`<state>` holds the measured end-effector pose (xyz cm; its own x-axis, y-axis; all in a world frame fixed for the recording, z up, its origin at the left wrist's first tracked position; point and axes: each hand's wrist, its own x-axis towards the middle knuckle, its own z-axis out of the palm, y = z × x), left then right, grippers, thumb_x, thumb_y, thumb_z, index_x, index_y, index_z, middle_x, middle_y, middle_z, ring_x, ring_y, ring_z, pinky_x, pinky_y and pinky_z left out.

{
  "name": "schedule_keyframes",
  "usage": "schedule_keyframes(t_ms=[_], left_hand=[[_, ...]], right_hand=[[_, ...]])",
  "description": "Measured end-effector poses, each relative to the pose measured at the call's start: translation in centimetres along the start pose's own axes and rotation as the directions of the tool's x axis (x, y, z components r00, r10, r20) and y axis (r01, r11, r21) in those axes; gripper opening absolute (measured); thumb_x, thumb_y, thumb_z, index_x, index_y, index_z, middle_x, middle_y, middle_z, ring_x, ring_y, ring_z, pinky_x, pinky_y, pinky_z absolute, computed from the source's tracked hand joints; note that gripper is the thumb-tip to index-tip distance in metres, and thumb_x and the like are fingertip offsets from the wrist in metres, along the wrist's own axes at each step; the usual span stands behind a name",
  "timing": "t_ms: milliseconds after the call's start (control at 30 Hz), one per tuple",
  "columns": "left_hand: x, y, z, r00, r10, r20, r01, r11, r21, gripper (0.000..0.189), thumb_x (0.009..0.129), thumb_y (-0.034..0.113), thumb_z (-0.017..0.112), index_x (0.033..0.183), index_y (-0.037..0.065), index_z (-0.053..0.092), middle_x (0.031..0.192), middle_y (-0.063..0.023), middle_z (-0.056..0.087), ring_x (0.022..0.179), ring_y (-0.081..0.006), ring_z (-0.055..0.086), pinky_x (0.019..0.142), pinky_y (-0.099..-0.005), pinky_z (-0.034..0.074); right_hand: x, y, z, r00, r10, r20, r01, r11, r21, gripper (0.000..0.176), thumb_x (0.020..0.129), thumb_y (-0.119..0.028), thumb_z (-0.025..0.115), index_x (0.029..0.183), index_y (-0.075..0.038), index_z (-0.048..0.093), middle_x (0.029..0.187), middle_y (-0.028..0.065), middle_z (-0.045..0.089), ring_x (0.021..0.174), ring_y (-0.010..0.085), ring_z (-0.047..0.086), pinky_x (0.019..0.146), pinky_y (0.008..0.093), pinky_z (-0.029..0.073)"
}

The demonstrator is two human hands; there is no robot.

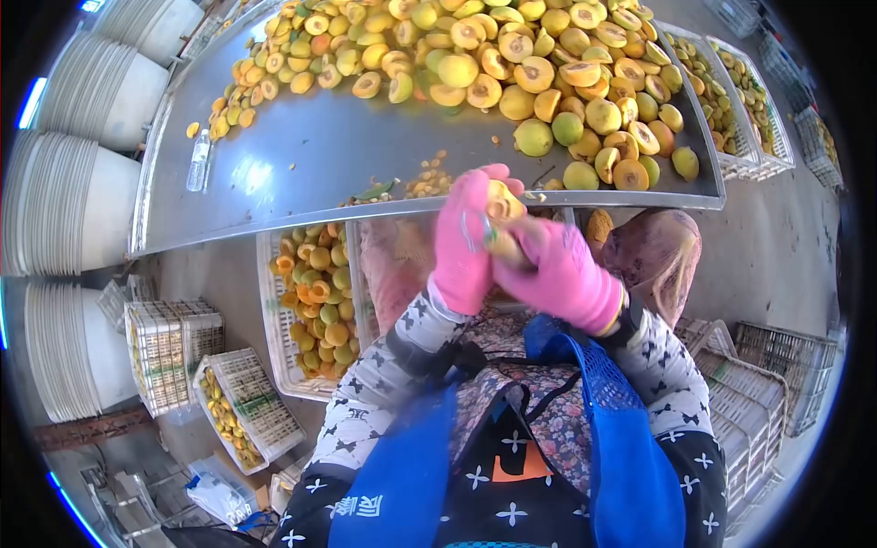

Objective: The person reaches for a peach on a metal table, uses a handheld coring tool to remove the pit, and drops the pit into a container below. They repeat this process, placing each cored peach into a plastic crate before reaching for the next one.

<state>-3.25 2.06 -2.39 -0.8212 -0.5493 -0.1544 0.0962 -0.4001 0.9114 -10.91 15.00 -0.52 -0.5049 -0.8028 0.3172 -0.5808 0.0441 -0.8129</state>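
Both of my hands wear pink gloves and meet in front of me at the table's near edge. My left hand [464, 242] is closed around a yellow peach half [502, 203], its cut face with the stone hollow turned up. My right hand [568, 274], smeared by motion, is closed on a short hand tool with a pale handle [505, 245]. The tool's working end is hidden or blurred against the fruit. Just beyond my hands, small peach stones [429, 178] and a green leaf [375, 192] lie on the steel table [301, 173].
Whole and halved peaches [534, 73] are heaped across the table's far side. A plastic bottle [198, 163] lies at its left. A crate of peach halves [315, 301] stands below the near edge. More crates [754, 110] stand right, with stacked white tubs [78, 201] left.
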Motion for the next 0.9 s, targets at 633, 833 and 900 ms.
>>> schedule_keyframes(t_ms=[633, 833, 900], left_hand=[[-1.9, 2.6, -0.4, 0.992, 0.124, -0.036, -0.125, 0.992, -0.030, 0.032, 0.100, 0.017, 0.056, 0.124, -0.004, 0.054, 0.111, -0.0133, 0.063, 0.098, -0.0174, 0.061, 0.086, -0.0291, 0.051], [-1.4, 2.5, -0.5, 0.989, 0.086, -0.120, -0.093, 0.994, -0.051, 0.029, 0.097, 0.014, 0.059, 0.120, -0.003, 0.056, 0.105, -0.0102, 0.065, 0.095, -0.0161, 0.062, 0.083, -0.0281, 0.051], [-1.8, 3.2, 0.2, 0.983, 0.128, -0.131, -0.129, 0.992, 0.005, 0.027, 0.098, 0.017, 0.057, 0.117, -0.003, 0.058, 0.103, -0.0116, 0.066, 0.094, -0.0167, 0.062, 0.081, -0.0276, 0.051]], right_hand=[[0.1, 0.6, 0.3, 0.986, 0.022, 0.163, 0.056, 0.888, -0.457, 0.028, 0.088, -0.022, 0.068, 0.103, -0.003, 0.053, 0.084, 0.0179, 0.064, 0.075, 0.0383, 0.065, 0.064, 0.0465, 0.050], [-0.3, 1.5, 2.0, 0.977, 0.077, 0.201, -0.042, 0.983, -0.176, 0.027, 0.087, -0.019, 0.068, 0.100, -0.002, 0.052, 0.075, 0.0200, 0.062, 0.070, 0.0398, 0.064, 0.059, 0.0466, 0.049], [-0.9, 1.2, 2.8, 0.989, 0.007, 0.147, -0.010, 1.000, 0.020, 0.030, 0.086, -0.021, 0.070, 0.097, -0.001, 0.051, 0.071, 0.0202, 0.061, 0.067, 0.0411, 0.064, 0.057, 0.0481, 0.049]])
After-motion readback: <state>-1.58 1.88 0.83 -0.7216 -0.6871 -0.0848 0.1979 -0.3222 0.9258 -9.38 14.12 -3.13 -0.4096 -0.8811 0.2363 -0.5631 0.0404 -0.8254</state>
